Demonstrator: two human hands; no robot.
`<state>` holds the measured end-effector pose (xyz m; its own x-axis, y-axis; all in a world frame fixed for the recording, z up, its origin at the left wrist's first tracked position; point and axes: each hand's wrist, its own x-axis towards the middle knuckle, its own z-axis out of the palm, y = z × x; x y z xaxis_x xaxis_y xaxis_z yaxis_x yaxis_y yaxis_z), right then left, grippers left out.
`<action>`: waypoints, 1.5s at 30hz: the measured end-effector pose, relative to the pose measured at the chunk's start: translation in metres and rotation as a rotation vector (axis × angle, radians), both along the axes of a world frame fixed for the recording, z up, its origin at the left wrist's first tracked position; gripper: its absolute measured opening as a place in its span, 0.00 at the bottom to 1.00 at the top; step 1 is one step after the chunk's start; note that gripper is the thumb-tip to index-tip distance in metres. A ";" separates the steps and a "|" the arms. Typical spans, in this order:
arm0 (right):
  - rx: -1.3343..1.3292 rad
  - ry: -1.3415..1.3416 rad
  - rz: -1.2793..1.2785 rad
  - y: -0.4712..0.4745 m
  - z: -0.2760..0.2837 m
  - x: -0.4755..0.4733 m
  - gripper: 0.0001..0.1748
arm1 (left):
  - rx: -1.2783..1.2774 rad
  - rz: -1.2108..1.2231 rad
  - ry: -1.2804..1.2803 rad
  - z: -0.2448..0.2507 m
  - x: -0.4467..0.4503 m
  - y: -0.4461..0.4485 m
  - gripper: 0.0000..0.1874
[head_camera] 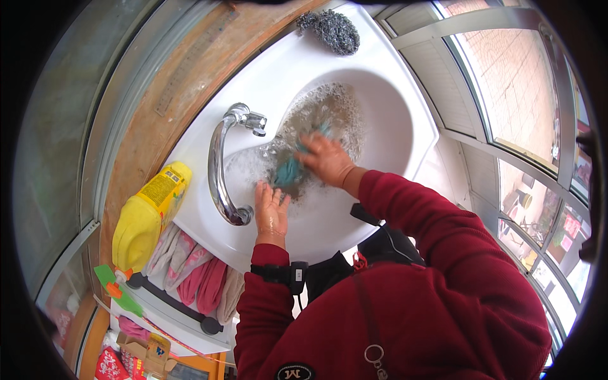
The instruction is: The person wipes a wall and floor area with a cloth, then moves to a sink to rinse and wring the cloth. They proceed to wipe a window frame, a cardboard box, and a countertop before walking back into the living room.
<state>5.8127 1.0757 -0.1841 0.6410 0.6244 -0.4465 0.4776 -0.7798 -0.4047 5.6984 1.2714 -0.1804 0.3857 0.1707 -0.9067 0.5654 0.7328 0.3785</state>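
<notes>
Foamy, greyish water stands in a white washbasin [388, 123] in front of me. A teal cloth [288, 172] lies partly under this water. My right hand [327, 159] is over the cloth, fingers bent and blurred by motion; whether they grip it I cannot tell. Just left of the cloth, my left hand [271, 209] is wet, palm turned up and fingers a little apart, with nothing in it. A curved chrome faucet [218, 166] rises beside it on the basin's left rim.
Steel wool scourers [336, 32] sit on the far rim. A yellow detergent bottle [137, 228] stands at the left edge, by a wooden ledge [190, 61]. Several folded towels [204, 280] hang on a dark rail [173, 304]. Windows [503, 90] line the right side.
</notes>
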 end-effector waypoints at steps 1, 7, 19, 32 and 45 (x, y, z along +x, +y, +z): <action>-0.004 0.011 0.058 -0.001 -0.004 -0.002 0.31 | 0.038 -0.039 0.004 0.001 0.001 -0.002 0.40; 0.320 0.336 -0.643 0.019 -0.004 -0.005 0.23 | 0.044 0.019 0.061 0.007 0.013 -0.005 0.43; 0.610 -0.127 0.410 -0.027 0.082 -0.004 0.14 | 0.080 -0.245 -0.195 0.028 0.045 -0.009 0.29; 0.648 -0.098 0.361 -0.040 0.086 -0.031 0.03 | 0.210 -0.490 -0.108 -0.035 0.013 -0.040 0.28; 0.545 -0.293 0.238 -0.044 0.113 0.002 0.18 | 0.340 -0.123 -0.345 0.062 0.010 0.004 0.26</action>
<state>5.8147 1.0322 -0.0706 0.5042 0.8513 0.1451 0.7620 -0.3595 -0.5387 5.7088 1.2750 -0.1184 0.6892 0.3690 -0.6236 0.4400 0.4707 0.7648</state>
